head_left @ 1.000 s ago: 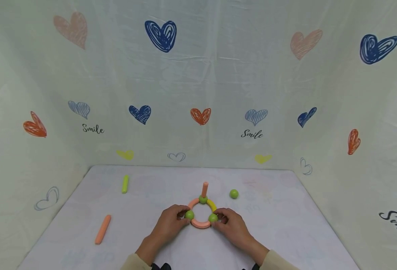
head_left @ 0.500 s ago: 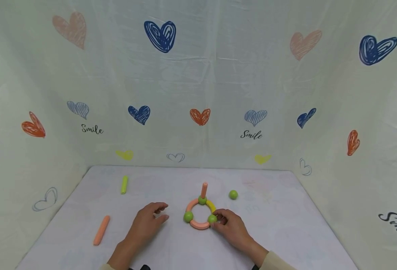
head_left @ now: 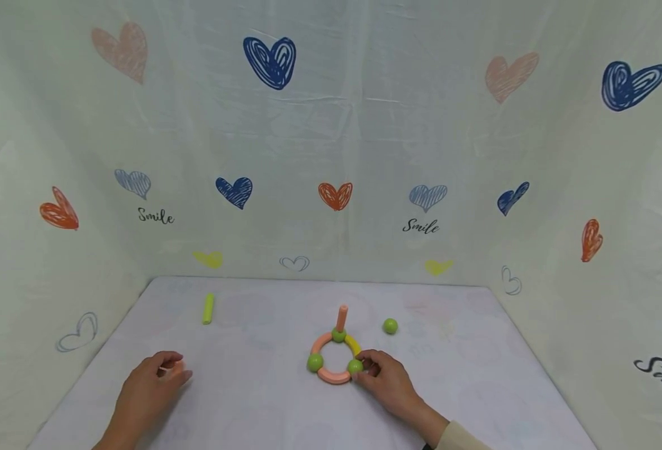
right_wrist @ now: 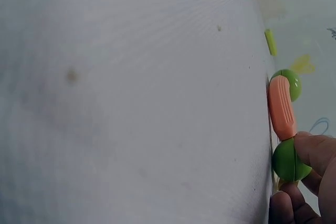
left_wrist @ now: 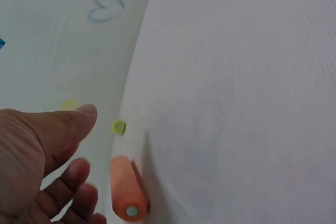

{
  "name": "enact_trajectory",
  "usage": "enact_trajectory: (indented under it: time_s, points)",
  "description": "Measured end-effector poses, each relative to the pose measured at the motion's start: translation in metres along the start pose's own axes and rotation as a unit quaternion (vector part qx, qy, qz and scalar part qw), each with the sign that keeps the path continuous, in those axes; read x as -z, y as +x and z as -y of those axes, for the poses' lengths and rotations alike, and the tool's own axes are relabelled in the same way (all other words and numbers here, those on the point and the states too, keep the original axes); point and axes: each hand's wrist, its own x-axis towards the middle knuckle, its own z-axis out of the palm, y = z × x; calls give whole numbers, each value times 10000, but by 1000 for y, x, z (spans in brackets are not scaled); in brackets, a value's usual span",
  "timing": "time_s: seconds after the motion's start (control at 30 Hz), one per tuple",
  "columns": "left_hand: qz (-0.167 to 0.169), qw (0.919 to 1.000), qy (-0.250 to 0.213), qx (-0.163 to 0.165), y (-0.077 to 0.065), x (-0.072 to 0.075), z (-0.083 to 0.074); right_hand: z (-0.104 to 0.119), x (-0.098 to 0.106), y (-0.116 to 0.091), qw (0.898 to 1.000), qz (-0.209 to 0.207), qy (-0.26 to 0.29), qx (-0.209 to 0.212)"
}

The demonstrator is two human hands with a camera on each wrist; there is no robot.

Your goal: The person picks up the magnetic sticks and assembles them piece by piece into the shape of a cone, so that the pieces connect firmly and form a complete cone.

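My left hand is over an orange magnetic stick at the left of the table, mostly covering it in the head view. In the left wrist view its thumb and fingers stand apart, beside the stick. My right hand pinches a green ball at the lower right of a ring. That ring joins green balls with two curved orange pieces and a curved yellow piece. From its far green ball, a straight orange stick points away to the back.
One loose green ball lies behind the ring to the right. A yellow-green stick is at the back left of the white table. Heart-printed curtains enclose the back and sides.
My left hand has let go of the ring's left green ball and travelled left to the orange stick. My right hand has stayed on its green ball, and the ring barely differs.
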Motion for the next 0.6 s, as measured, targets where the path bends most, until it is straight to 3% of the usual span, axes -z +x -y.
enact_trajectory:
  time_s: [0.13,0.23,0.43,0.5,0.6]
  points:
    - [383,9977,56,552,-2,2,14,1,1,0,10000,22,36,-12]
    - [441,9966,133,681,-3,1,22,1,1,0,10000,12,35,-12]
    - [318,9974,328,549,1,-1,24,1,0,0,10000,-17,12,-19]
    - [302,9979,401,409,4,0,24,0,0,0,10000,-17,18,-29]
    - [184,9980,600,-66,9,3,27,-1,0,0,10000,-20,20,-16]
